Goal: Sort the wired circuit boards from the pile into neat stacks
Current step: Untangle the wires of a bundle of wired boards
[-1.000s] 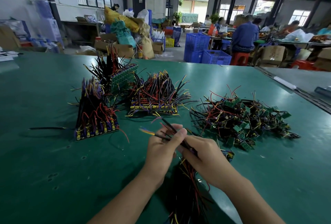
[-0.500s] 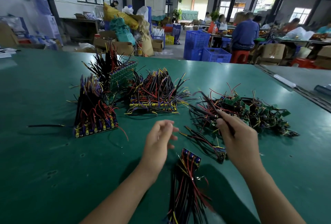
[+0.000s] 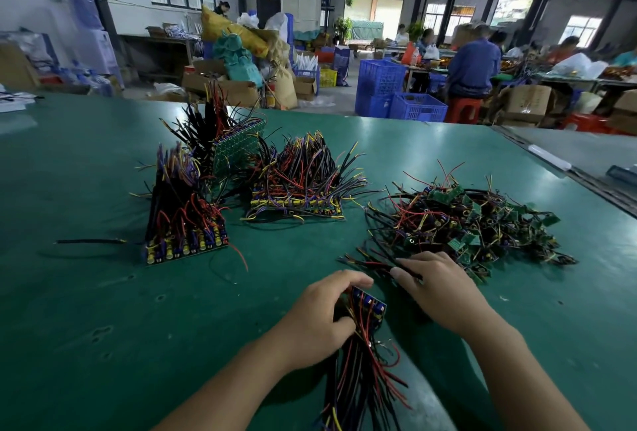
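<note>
The step in hand is judged to be the picking of the next piece. A bunch of wires (image 3: 372, 263) at the near edge of the pile (image 3: 465, 223), right of centre in the frame, is pinched between the thumb and fingers of the right hand (image 3: 437, 289). The board at its end cannot be made out. The near stack (image 3: 367, 306), low in the centre of the frame, is held at its board end by the left hand (image 3: 320, 320), whose fingers are curled over the top boards. Its wires are trailed toward the bottom edge.

For the next move, the bunch would have to be drawn clear of the tangle, where snagging on neighbouring leads is to be expected. Its wires would then be combed one way and its board laid flush on the near stack.

The pile is seen as a low, loose heap of small green boards knotted with black, red and yellow leads. Three fuller stacks are set on the green table (image 3: 86, 310):
- The left stack (image 3: 182, 220) is seen with its wires standing up.
- The rear stack (image 3: 238, 148), above it, is shown with a green board face.
- The centre stack (image 3: 300, 189) is seen with its leads fanned out.

Much of the pile is judged to be left unsorted
</note>
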`<state>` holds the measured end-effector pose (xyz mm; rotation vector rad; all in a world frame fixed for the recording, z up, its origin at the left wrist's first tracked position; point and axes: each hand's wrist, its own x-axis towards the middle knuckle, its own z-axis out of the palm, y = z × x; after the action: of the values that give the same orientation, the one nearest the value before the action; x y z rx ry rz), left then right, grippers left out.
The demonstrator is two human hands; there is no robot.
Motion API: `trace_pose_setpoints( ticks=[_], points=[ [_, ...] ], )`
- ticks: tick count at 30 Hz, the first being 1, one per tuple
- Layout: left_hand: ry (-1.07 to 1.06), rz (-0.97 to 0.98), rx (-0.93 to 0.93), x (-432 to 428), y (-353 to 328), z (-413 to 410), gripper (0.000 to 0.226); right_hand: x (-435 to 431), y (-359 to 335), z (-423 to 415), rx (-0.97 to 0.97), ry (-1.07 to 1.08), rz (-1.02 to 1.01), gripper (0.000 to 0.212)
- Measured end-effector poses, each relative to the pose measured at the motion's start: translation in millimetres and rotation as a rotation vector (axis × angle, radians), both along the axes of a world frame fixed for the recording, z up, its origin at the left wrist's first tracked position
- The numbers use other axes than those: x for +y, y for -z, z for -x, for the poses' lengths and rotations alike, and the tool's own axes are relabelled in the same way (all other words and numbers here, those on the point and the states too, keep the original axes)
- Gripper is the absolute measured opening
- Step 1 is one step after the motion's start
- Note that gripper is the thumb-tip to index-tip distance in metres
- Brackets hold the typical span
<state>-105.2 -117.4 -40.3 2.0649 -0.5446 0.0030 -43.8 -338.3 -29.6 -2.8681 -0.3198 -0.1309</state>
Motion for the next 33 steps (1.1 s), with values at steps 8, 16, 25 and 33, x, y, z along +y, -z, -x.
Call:
trace_pose_setpoints(
  ticks=[8,16,25,33],
  points=[
    [-0.059,0.054,-0.031,5.1,6.4,-10.9,0.039,9.8,-0.2,7.4,0.063,0.026,0.211,0.068],
    [-0.187,0.448,0.114,16.6,-2.3,-19.9,0.042,19.3,-12.0,17.6,-0.466,-0.086,-0.32,0.024],
    [-0.232,1.072,0.5,11.2,-7.9,-21.5,0.03,45.7,-8.2,31.7,-0.247,-0.13,-0.675,0.035],
    [-0.173,1.047,0.502,-2.8,-0.8,-17.1,0.04,61.9,-2.3,38.0,0.375,-0.22,-1.099,0.035]
  ],
)
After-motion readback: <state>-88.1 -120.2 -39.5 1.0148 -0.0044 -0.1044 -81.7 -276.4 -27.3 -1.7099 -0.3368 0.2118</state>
